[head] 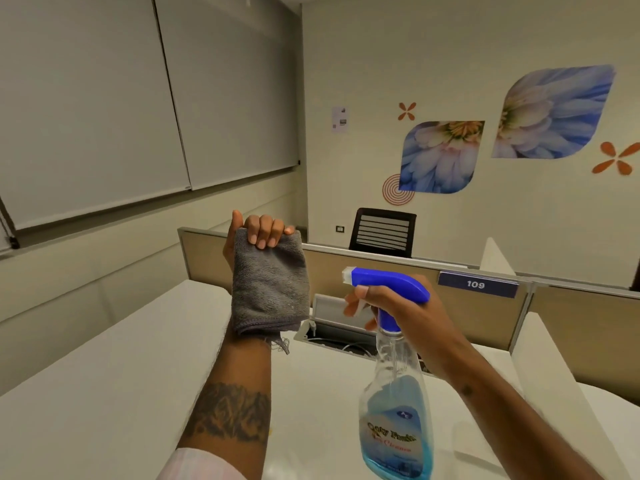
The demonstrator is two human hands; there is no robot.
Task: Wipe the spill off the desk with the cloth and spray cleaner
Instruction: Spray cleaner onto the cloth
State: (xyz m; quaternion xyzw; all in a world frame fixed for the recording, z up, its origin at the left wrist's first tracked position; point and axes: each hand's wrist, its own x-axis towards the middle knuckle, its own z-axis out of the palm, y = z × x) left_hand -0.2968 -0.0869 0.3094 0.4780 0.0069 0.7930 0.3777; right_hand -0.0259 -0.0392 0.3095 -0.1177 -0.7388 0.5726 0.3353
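Note:
My left hand [258, 232] is raised above the white desk [114, 368] and grips the top edge of a folded grey cloth [270, 289], which hangs down over my wrist. My right hand [391, 306] holds a clear spray bottle [396, 420] of blue cleaner by its neck, fingers on the trigger under the blue spray head [388, 282]. The nozzle points left, toward the cloth. No spill shows on the visible desk surface.
An open cable tray [332, 332] with a raised flap is set into the desk behind my hands. Beige partitions [485, 317] with a "109" label [476, 284] stand beyond it. A black chair [382, 232] is behind the partition. White dividers [547, 375] rise at the right.

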